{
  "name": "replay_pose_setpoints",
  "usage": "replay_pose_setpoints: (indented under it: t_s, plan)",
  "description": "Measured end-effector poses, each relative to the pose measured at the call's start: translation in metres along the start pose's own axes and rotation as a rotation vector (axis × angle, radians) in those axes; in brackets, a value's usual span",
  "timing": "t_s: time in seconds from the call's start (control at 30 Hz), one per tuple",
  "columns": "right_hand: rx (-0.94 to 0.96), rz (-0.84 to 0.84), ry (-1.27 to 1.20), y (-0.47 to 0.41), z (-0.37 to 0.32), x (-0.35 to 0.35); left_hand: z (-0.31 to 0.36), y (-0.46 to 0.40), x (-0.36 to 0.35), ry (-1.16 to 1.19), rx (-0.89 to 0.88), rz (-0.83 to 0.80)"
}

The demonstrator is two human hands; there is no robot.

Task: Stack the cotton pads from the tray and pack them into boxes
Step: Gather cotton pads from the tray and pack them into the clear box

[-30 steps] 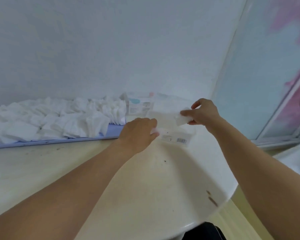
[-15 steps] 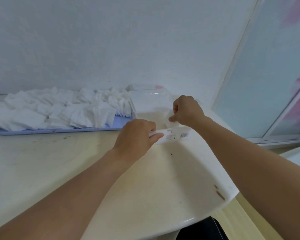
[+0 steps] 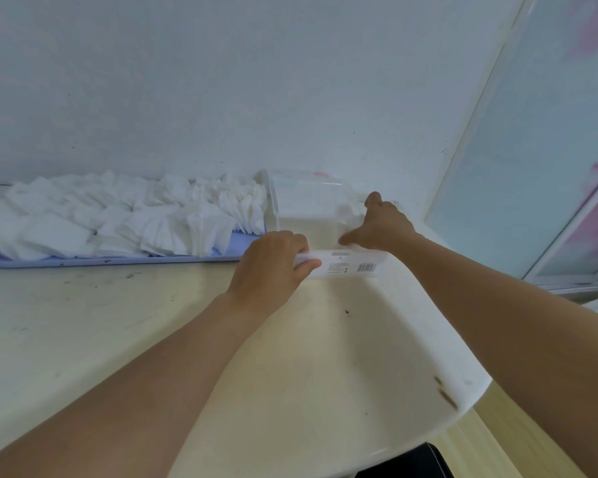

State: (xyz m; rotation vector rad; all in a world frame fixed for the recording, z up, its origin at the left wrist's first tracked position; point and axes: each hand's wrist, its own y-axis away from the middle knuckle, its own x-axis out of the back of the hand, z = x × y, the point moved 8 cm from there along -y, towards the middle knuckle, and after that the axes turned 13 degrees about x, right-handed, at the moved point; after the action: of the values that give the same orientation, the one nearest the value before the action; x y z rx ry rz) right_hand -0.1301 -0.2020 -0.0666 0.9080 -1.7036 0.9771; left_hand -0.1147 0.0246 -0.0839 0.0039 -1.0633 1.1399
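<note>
Two hands work at a clear box [image 3: 311, 215] that stands on the table [image 3: 152, 339] just right of the tray [image 3: 118, 261]. The left hand [image 3: 268, 270] curls over the box's near edge, its thumb lying along the front strip that carries a printed label [image 3: 351, 267] with a barcode. The right hand [image 3: 380, 224] reaches over the box's right side with thumb and forefinger spread; a bit of white shows under its fingers, but I cannot tell whether it grips a pad or only presses on the box. The box's walls are see-through, and what lies within is too faint to make out.

Many white pads [image 3: 125, 215] lie heaped and overlapping across the pale blue tray, which sits against the wall [image 3: 256, 81] and reaches to the left edge of view. The pads nearest the box stand partly on edge, touching its left wall. The table is cream-coloured with dark specks and a rounded white rim at the right. A window [image 3: 549, 150] with a white frame fills the right side.
</note>
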Motion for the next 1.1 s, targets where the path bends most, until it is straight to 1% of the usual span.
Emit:
replay_pose_setpoints:
  t_s: [0.07, 0.17, 0.3, 0.5, 0.63, 0.77, 0.8, 0.83, 0.9, 0.93, 0.97, 1.0, 1.03, 1.1]
  plan:
    - [-0.02, -0.027, -0.053, -0.001, 0.004, -0.003, 0.0, 0.001, 0.001, 0.006, -0.001, 0.002]
    - [-0.03, -0.047, -0.067, -0.001, 0.003, -0.007, 0.001, 0.001, 0.001, 0.014, 0.001, 0.0]
    - [-0.04, -0.043, -0.049, -0.005, -0.006, -0.01, 0.003, 0.002, 0.001, 0.002, -0.009, 0.01]
    - [-0.076, -0.112, 0.014, -0.006, -0.012, -0.015, 0.002, 0.001, 0.001, 0.009, -0.014, 0.011]
    - [-0.1, -0.078, 0.02, -0.007, -0.006, -0.013, 0.002, 0.001, 0.0, 0.005, -0.017, 0.007]
    - [-0.14, -0.127, -0.04, -0.003, -0.012, -0.013, 0.002, 0.004, 0.002, 0.013, -0.024, 0.01]
    - [-0.14, -0.087, -0.031, 0.0, -0.018, -0.005, 0.003, 0.005, 0.006, 0.022, -0.03, 0.024]
    - [-0.112, 0.005, -0.005, 0.003, -0.028, 0.008, 0.005, 0.005, 0.013, 0.036, -0.037, 0.046]
    - [0.049, 0.273, -0.009, 0.012, -0.064, 0.042, 0.005, 0.002, 0.041, 0.103, -0.039, 0.148]
    - [0.17, 0.395, -0.072, 0.022, -0.089, 0.056, 0.001, -0.001, 0.061, 0.15, -0.022, 0.235]
    - [0.275, 0.466, -0.166, 0.031, -0.114, 0.064, -0.008, -0.005, 0.082, 0.196, 0.016, 0.329]
    - [0.343, 0.48, -0.273, 0.039, -0.137, 0.067, -0.02, -0.009, 0.103, 0.232, 0.068, 0.411]
    - [0.365, 0.44, -0.364, 0.043, -0.156, 0.061, -0.034, -0.013, 0.12, 0.245, 0.121, 0.468]
    - [0.334, 0.265, -0.489, 0.044, -0.187, 0.035, -0.06, -0.015, 0.142, 0.201, 0.192, 0.489]
